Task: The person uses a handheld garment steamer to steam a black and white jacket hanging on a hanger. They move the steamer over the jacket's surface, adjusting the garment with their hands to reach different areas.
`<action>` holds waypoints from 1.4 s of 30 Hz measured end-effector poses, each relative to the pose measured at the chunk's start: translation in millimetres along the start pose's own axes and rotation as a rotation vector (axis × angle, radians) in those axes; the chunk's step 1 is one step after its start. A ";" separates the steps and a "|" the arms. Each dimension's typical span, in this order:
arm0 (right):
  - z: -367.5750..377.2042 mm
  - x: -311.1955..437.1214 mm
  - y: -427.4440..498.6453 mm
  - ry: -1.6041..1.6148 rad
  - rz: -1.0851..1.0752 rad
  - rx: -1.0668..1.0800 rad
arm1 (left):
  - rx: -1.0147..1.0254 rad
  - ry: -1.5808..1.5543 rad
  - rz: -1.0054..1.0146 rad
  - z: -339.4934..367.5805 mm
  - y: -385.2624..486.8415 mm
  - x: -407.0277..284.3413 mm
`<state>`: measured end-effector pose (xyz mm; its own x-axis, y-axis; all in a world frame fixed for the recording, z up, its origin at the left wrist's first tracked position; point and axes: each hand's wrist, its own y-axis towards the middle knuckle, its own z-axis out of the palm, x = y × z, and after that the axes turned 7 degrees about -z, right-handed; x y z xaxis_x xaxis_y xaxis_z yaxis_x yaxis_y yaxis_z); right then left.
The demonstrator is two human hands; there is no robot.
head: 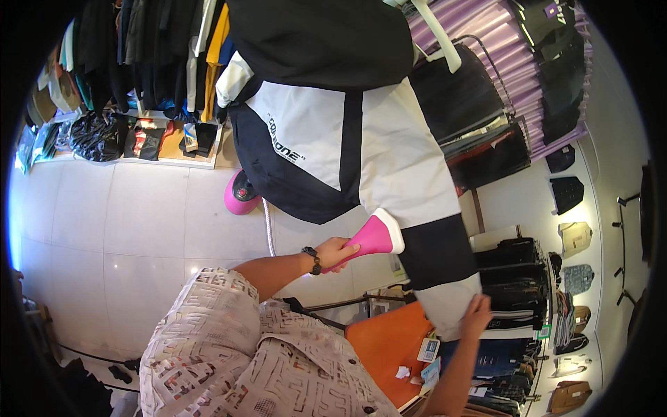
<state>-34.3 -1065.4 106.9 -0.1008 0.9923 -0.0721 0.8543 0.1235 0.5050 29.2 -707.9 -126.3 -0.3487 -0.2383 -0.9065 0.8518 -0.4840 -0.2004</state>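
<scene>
A black and white jacket (307, 130) with printed writing hangs before me, its sleeve stretched down to the right. My left hand (336, 254), with a dark bracelet at the wrist, is closed around the pink handle of a garment steamer (372, 237). The steamer's white head lies at the sleeve's edge, near the black band; whether it presses on the cloth cannot be told. Near the cuff, my right hand (477, 313) grips the white end of the sleeve (448, 307). Behind the jacket, the pink steamer base (242, 195) stands on the floor, with a white hose (269, 227) beside it.
Clothes on a rail (151, 47) hang above a low shelf (177, 162) with packages at upper left. An orange surface (380, 349) with papers and a tag lies below the sleeve. More racks of dark garments (513, 281) stand at right. A white hanger (440, 36) shows at the top.
</scene>
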 end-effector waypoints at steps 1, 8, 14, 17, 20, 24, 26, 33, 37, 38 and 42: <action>-18.8 -1.5 18.5 -0.014 -0.020 -0.002 | 0.005 0.109 0.001 -7.4 0.9 1.6; -97.2 38.7 73.8 -0.039 -0.200 0.006 | -0.330 1.029 0.368 -25.9 3.7 -20.8; -105.1 39.1 50.6 -0.022 -0.184 0.000 | -0.467 1.282 0.294 -73.9 21.6 -64.1; -105.3 42.7 39.8 -0.015 -0.171 -0.011 | -0.481 1.308 0.107 -91.7 15.9 -80.5; -101.0 48.6 39.6 0.050 -0.137 -0.030 | -0.406 1.335 0.331 -90.1 8.0 -75.4; -92.8 34.7 37.0 -0.004 -0.109 0.016 | -0.294 1.264 0.604 -51.4 3.2 -91.5; -92.9 31.5 33.0 -0.005 -0.171 -0.025 | -0.283 1.257 0.606 -38.0 14.0 -104.7; -87.1 53.1 23.9 0.030 -0.230 -0.012 | -0.376 1.415 0.366 -79.2 21.1 -126.2; -78.8 45.2 18.7 0.009 -0.166 0.004 | -0.467 1.441 0.336 -79.0 -0.3 -149.4; -78.5 42.3 17.1 0.041 -0.150 -0.003 | -0.496 1.425 0.366 -80.4 -4.7 -156.4; -77.7 35.7 10.9 0.089 -0.127 -0.015 | -0.621 1.411 0.355 -121.1 -16.3 -182.4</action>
<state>-68.2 -1027.8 176.6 -0.2535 0.9655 -0.0599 0.8242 0.2480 0.5092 126.3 -554.6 -2.8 0.2227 0.8541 -0.4700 0.9518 -0.0862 0.2944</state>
